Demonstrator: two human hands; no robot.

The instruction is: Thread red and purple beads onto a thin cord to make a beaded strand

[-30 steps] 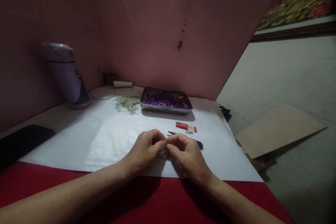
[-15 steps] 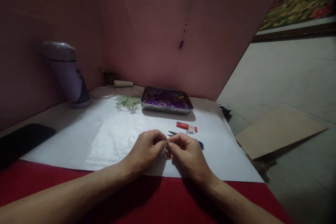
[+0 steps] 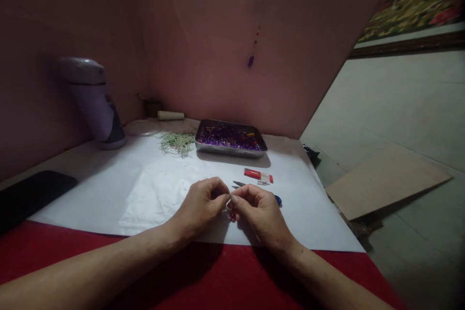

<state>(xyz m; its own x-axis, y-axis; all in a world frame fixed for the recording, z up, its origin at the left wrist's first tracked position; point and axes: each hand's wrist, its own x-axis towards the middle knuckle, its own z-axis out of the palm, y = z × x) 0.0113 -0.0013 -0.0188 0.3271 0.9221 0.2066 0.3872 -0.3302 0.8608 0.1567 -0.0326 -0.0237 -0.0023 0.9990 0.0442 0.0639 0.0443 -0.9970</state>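
Note:
My left hand [image 3: 204, 207] and my right hand [image 3: 259, 210] meet fingertip to fingertip above the white sheet. Both are closed in a pinch on a small string of beads [image 3: 233, 215], with red and clear beads dangling below the fingers. The thread itself is too fine to make out between the fingertips. Scissors [image 3: 239, 184] lie just behind my right hand, which hides their middle; a blue handle end shows past the knuckles. Beyond them rests a red and clear packet [image 3: 258, 175] with a small metallic piece [image 3: 263, 183] beside it.
A metal tray [image 3: 232, 152] of purple beads stands at the back, with a tangle of pale green threads [image 3: 177, 143] to its left. A purple flask [image 3: 95, 106] and a black object [image 3: 34, 193] are at the left. Cardboard [image 3: 388, 181] lies right of the table.
My left hand's fingertips have shifted very slightly up and left. The dangling beads have moved a little, with more clear beads showing. Everything else stays in place.

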